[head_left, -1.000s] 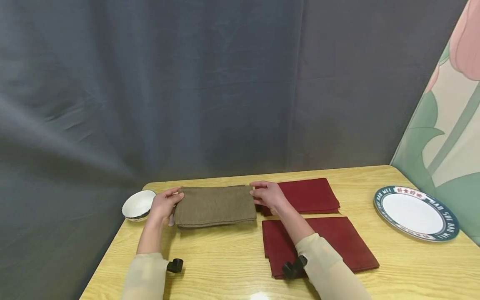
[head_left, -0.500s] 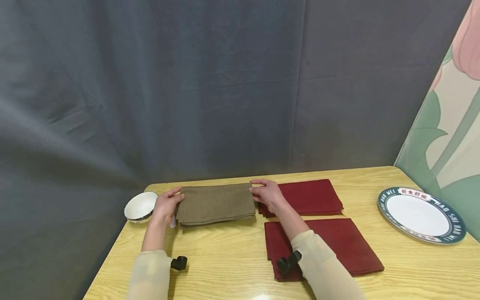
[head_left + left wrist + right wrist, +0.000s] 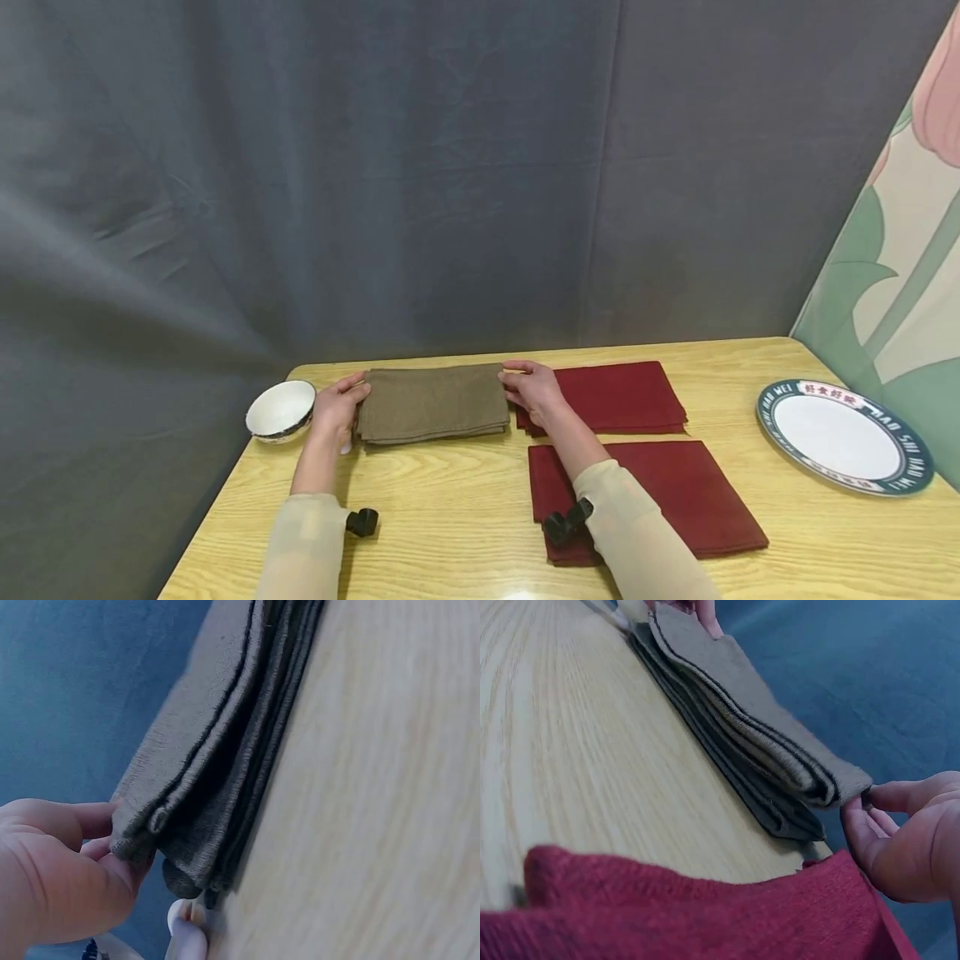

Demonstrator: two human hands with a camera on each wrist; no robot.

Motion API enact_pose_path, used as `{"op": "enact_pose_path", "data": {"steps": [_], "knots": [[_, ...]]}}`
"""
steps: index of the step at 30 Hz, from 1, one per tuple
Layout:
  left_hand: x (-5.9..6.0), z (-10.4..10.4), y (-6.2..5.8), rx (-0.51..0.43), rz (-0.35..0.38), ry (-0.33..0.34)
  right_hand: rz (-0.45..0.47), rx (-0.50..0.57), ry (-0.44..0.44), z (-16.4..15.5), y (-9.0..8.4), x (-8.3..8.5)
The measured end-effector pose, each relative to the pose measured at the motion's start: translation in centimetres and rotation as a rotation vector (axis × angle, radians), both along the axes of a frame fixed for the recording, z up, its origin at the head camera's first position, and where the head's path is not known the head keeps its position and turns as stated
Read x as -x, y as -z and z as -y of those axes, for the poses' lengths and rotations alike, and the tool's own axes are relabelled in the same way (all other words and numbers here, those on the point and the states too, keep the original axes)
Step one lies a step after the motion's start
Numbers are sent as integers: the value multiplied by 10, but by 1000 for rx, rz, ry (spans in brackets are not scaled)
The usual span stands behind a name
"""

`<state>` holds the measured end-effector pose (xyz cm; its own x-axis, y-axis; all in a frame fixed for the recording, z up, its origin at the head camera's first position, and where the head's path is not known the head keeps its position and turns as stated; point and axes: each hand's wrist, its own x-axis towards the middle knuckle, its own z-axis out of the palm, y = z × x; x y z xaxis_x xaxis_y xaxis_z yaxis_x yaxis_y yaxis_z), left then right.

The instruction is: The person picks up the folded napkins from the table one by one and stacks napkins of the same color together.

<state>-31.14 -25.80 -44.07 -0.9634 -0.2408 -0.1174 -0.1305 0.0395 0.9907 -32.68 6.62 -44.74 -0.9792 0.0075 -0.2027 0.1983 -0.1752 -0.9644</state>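
Note:
A folded brown cloth [image 3: 435,402] stretches between my two hands at the back left of the table. My left hand [image 3: 336,408] pinches its left end, thumb and fingers around the corner. At the other end my right hand [image 3: 534,390] pinches the right corner. Below it lies more folded brown cloth [image 3: 720,750], darker in the right wrist view; a narrow gap shows between the two in the left wrist view. Two folded dark red cloths lie to the right, a far one [image 3: 622,396] and a near one [image 3: 675,500] partly under my right forearm.
A white bowl [image 3: 281,410] with a dark-patterned outside stands left of my left hand. Beside that hand a small pale object [image 3: 187,934] is mostly hidden. A white plate [image 3: 840,437] with a green lettered rim lies at the right. A dark curtain [image 3: 450,183] hangs behind the table.
The brown cloth has come down slightly, its front edge now lying closer over the cloth below. Both hands keep their hold on its ends. The view has shifted a little.

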Motion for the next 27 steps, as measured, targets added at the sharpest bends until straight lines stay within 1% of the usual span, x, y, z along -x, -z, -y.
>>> {"op": "enact_pose_path", "data": {"steps": [4, 10, 13, 15, 18, 22, 24, 27], "knots": [[-1, 0, 1, -27, -6, 12, 2, 4, -29, -1, 2, -1], [-4, 1, -3, -45, 4, 35, 4, -13, -76, -3, 0, -4], [-6, 0, -5, -42, 9, 41, 11, 7, -83, -7, -1, -6], [-7, 0, -7, -48, 6, 33, 13, 30, -85, -10, -2, -6], [-7, -1, -8, -89, -24, -9, 18, 63, -95, -15, -5, -7], [-7, -4, -12, -131, -80, -60, 28, 81, -104, -19, -6, -8], [-8, -6, -15, -122, -101, -67, 30, 78, -107, -20, -6, -8], [-10, -14, -20, -106, -123, -51, 28, 64, -110, -22, -7, -9]]}}
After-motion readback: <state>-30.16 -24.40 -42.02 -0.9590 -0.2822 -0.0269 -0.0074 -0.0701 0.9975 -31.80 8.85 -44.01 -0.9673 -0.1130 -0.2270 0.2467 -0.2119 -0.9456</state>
